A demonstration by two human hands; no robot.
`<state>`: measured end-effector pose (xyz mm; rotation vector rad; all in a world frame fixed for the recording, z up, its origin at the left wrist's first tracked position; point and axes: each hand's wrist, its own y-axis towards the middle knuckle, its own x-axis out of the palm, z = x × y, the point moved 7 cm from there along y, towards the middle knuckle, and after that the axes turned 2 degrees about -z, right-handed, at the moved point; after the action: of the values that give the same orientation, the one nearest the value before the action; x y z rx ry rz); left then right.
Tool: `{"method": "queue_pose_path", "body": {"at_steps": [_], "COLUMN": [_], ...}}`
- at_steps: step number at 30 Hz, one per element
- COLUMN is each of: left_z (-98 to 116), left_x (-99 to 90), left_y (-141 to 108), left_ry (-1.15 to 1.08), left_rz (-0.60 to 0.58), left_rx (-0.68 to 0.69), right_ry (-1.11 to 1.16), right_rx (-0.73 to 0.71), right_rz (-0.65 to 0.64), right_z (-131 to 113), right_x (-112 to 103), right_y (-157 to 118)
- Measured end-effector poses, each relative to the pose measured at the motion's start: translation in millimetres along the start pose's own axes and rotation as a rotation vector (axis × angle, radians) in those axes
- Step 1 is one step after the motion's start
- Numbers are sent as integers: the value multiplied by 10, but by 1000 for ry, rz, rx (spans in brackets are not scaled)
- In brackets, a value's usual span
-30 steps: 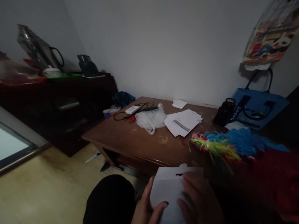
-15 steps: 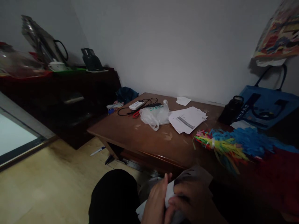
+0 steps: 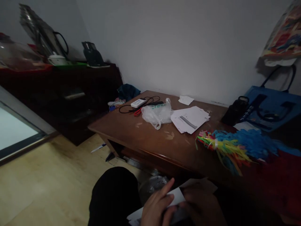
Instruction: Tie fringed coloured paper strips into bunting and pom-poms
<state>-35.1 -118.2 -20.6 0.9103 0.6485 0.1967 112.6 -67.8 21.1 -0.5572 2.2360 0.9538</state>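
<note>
White paper (image 3: 176,197) lies between my two hands at the bottom of the view, over my lap. My left hand (image 3: 158,205) grips it from the left, its index finger raised off the sheet. On the right, my right hand (image 3: 199,202) holds the paper too, dark and partly in shadow. A part of the sheet sticks out beyond my right hand, and another edge shows below my left hand.
On the brown table (image 3: 141,135) are printed papers (image 3: 190,119), a plastic bag (image 3: 157,114), a white device (image 3: 138,103) with cables, colourful strips (image 3: 223,146), a black bottle (image 3: 235,110) and a blue bag (image 3: 272,106). A dark cabinet (image 3: 70,94) stands left.
The view has shifted slightly. My left hand's index finger has lifted and spread away from the others, and the paper between my hands lies at a different angle.
</note>
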Motion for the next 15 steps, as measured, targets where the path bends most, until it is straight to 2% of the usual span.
{"method": "queue_pose_path", "body": {"at_steps": [4, 10, 13, 15], "left_z": [79, 151, 182, 182], "left_x": [-27, -91, -82, -83], "left_y": [99, 262, 256, 248], "left_ry": [61, -52, -67, -42], "left_rz": [-35, -132, -137, -87], "left_rx": [54, 23, 29, 33], "right_ry": [-33, -74, -81, -85], "right_rx": [-31, -46, -40, -30], "right_rz": [41, 115, 126, 129], "right_z": [-21, -124, -145, -147], "right_x": [-39, -99, -93, -81], "right_y": [-56, -69, -85, -102]}}
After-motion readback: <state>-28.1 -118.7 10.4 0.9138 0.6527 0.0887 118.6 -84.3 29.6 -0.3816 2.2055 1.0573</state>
